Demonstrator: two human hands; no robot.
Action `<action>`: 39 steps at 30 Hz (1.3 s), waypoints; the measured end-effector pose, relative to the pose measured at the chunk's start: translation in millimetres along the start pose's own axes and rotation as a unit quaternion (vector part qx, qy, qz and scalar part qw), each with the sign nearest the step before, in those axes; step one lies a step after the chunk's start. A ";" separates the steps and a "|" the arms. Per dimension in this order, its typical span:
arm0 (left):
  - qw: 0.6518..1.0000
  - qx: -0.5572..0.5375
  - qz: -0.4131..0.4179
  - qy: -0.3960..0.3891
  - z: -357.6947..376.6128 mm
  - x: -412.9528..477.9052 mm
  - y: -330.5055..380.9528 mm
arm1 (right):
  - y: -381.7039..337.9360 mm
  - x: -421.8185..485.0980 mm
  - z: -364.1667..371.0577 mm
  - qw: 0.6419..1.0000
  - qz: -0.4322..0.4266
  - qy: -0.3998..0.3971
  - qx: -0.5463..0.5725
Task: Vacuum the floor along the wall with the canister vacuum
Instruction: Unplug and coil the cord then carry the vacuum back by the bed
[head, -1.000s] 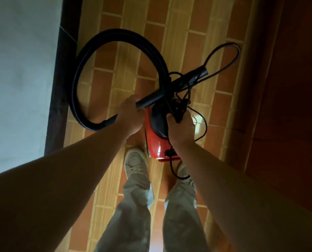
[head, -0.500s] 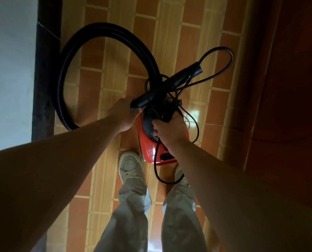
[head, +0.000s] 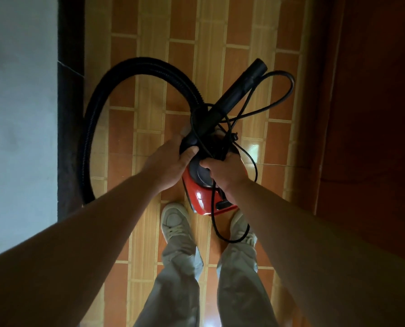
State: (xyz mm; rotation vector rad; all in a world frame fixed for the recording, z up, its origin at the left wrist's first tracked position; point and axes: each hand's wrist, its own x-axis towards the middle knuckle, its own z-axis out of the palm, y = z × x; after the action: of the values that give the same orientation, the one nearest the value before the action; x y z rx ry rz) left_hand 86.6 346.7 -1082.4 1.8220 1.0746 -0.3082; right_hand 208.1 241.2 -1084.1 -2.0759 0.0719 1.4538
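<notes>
Swinging up from a flatter slant, the wand (head: 234, 95) now points steeply away from the person. The left hand (head: 170, 159) has closed in beside the right hand (head: 225, 172), both above the canister vacuum (head: 201, 199).

The left hand is clenched round the wand's lower end, where the hose (head: 135, 67) joins it. The right hand is curled over the canister's black top, and strands of the power cord (head: 279, 90) pass under or through its fingers; I cannot tell which. The red canister is just ahead of the shoes (head: 173, 223), but whether it rests on the floor (head: 149, 43) is unclear.

Beyond the canister the cord loops loosely about the wand, and one loop droops behind the canister. The hose arcs out to the left of the canister, reaching the dark skirting (head: 69, 114) below the wall (head: 20, 114).

This looks like setting up, with no cleaning begun. Done well, the canister is set down first. The cord loops are then lifted off over the wand's tip rather than tugged, so that nothing tightens. Only then does the wand come down to the floor by the skirting, with the hose untwisted.
</notes>
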 end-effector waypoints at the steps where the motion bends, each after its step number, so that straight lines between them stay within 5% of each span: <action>1: 1.000 -0.003 -0.001 0.002 -3.5 -6.4 9.7 | -6.8 -7.1 -4.8 1.000 -0.007 0.002 0.001; 12: 0.997 -0.062 -0.020 0.033 -105.3 -149.8 206.5 | -142.2 -219.1 -108.7 0.997 -0.069 0.017 0.012; 23: 0.992 -0.090 0.051 0.078 -229.4 -329.9 425.5 | -266.6 -464.2 -225.2 0.982 -0.187 0.011 0.017; 33: 0.983 -0.057 0.104 0.142 -278.3 -354.6 504.8 | -330.0 -514.1 -273.0 0.972 -0.229 0.007 0.055; 39: 0.985 -0.077 0.096 0.118 -315.5 -304.1 520.8 | -391.1 -486.5 -269.7 0.975 -0.218 0.014 0.044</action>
State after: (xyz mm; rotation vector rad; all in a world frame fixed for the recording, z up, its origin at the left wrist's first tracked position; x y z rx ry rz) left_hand 242.3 368.0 -420.2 1.8363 1.0408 0.1053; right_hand 384.4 289.8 -429.2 -1.8896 -0.2873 1.1323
